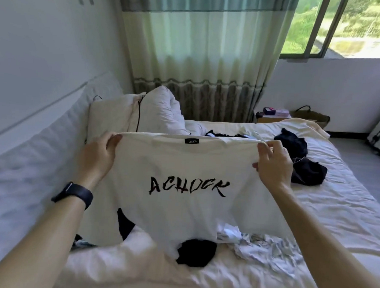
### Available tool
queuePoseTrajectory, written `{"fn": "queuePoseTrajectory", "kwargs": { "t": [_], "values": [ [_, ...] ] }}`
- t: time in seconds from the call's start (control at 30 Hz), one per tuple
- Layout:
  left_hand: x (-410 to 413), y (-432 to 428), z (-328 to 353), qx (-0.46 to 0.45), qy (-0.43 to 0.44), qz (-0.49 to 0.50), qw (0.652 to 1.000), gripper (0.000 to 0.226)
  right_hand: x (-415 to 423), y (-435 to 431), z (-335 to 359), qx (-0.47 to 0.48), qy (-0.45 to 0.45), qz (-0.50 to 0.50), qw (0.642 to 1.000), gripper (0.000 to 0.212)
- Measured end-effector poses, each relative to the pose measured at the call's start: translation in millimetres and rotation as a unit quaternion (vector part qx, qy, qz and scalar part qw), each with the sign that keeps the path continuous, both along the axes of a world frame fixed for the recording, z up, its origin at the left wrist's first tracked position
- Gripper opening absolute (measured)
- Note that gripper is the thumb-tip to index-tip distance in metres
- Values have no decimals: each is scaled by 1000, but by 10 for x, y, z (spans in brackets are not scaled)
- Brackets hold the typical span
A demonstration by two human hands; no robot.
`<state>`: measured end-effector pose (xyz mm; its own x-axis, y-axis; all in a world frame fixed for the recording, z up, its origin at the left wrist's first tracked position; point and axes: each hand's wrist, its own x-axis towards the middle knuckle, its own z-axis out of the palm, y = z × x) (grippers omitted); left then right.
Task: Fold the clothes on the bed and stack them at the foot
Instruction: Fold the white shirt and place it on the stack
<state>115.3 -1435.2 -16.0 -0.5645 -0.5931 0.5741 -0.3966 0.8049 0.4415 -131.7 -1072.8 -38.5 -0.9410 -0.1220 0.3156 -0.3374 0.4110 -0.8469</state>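
You've got the white tee (183,165) up by both shoulders, left hand (98,154) & right hand (271,163) each pinching a corner, so it hangs flat over the bed (335,217), ready to fold.

The T-shirt (183,163) is soft, matt white cloth with black brush-like letters printed flat on it, and the black garment (196,252) under its hem is matt cloth too, bunched into folds. The bed sheet (326,217) and pillow (162,113) are white cloth, creased and dull, while the curtain (200,56) is thin cloth that lets light glow through its pleats. The wristband (75,193) looks like smooth black plastic or rubber with a faint sheen.
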Motion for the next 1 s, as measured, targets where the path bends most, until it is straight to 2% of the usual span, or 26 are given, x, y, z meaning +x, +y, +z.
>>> {"fn": "queuePoseTrajectory", "kwargs": {
  "t": [0.1, 0.33, 0.53, 0.63, 0.8, 1.0],
  "values": [
    [198, 297, 40, 16, 29, 41, 999, 38, 205, 126, -30, -14, 62, -15, 998, 26],
    [793, 601, 94, -113, 5, 103, 988, 42, 545, 438, -107, -50, 203, -37, 977, 27],
    [895, 520, 386, -178, 17, 91, 980, 39, 546, 395, 83, -69, 222, -48, 971, 29],
    [766, 399, 465, -185, -9, 77, 980, 41, 446, 337, 115, -50, 215, -35, 975, 29],
    [367, 135, 184, -128, -111, 72, 983, 50, 177, 135, -121, 16, 156, -24, 987, 28],
    [-305, -384, -512, -62, -197, 46, 977, 47, -397, -309, -686, 99, 120, -12, 988, 21]
  ]
}}
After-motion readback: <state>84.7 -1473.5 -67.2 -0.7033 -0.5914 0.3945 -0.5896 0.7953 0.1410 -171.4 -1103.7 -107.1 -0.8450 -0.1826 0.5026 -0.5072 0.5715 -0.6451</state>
